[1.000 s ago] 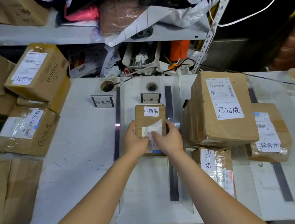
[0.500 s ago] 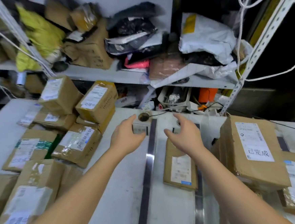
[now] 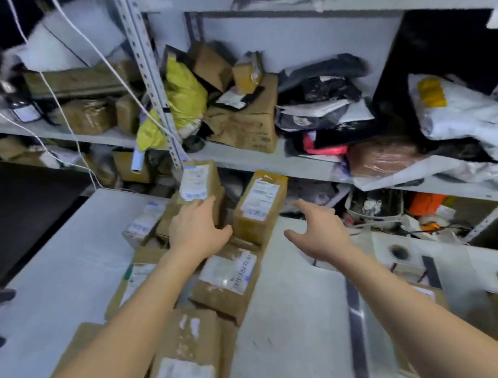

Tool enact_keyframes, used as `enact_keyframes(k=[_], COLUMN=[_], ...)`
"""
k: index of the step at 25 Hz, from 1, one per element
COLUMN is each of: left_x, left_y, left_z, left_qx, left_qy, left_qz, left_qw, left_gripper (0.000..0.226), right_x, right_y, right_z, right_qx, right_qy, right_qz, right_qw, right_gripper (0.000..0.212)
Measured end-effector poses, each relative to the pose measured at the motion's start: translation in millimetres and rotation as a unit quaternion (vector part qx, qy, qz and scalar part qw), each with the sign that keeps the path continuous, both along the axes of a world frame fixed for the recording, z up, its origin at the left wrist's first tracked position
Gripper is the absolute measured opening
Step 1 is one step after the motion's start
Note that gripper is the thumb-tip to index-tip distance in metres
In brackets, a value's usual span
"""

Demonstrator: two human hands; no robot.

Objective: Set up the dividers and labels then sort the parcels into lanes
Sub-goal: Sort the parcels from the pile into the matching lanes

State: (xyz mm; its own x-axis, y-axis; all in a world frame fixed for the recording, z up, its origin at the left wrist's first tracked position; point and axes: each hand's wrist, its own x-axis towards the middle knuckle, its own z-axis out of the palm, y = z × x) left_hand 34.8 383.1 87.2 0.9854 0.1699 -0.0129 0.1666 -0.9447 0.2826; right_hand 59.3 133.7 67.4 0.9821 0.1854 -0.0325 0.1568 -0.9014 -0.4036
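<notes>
A pile of brown cardboard parcels with white labels runs down the left middle of the white table (image 3: 69, 262). My left hand (image 3: 197, 228) lies open against the near side of a tall parcel (image 3: 197, 178) at the pile's far end. Just to its right stands another upright parcel (image 3: 260, 202); my right hand (image 3: 319, 231) hovers open to the right of it, touching nothing. A flat parcel (image 3: 228, 280) lies under my left forearm. A dark divider strip (image 3: 356, 314) runs along the table at right, beside the parcel set down earlier (image 3: 425, 291).
Metal shelving (image 3: 269, 160) behind the table is crammed with boxes, a yellow bag (image 3: 184, 95) and white and black mailers. White cords hang at upper left. A round cable hole (image 3: 398, 251) sits in the table at right. More parcels lie at the bottom centre.
Both hands let go of the parcel in the middle lane and swung left. The view turned up and left toward the unsorted pile; my left hand now touches a tall parcel there.
</notes>
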Motion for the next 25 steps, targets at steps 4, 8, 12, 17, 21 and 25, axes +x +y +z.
enact_keyframes(k=[4, 8, 12, 17, 21, 25], left_x=[43, 80, 105, 118, 119, 116], left_y=[92, 138, 147, 139, 130, 121], left_z=[-6, -24, -48, -70, -80, -58], left_qx=[-0.007, -0.085, -0.223, -0.421, -0.474, -0.471], left_qy=[0.003, 0.028, 0.064, 0.083, 0.058, 0.027], left_qz=[0.012, 0.024, 0.032, 0.03, 0.034, 0.017], left_qw=[1.0, 0.996, 0.972, 0.903, 0.878, 0.881], left_gripper=[0.074, 0.077, 0.073, 0.061, 0.058, 0.062], right_x=[47, 89, 114, 123, 121, 114], right_y=[90, 151, 190, 219, 224, 212], right_z=[5, 2, -16, -38, -49, -39], right_qx=[0.018, 0.051, 0.137, 0.28, 0.31, 0.361], right_qy=[0.016, 0.039, 0.086, 0.197, 0.199, 0.183], right_qz=[0.002, -0.009, -0.057, -0.099, -0.097, -0.093], right_qw=[1.0, 0.998, 0.985, 0.934, 0.925, 0.91], right_gripper=[0.069, 0.066, 0.069, 0.066, 0.058, 0.043])
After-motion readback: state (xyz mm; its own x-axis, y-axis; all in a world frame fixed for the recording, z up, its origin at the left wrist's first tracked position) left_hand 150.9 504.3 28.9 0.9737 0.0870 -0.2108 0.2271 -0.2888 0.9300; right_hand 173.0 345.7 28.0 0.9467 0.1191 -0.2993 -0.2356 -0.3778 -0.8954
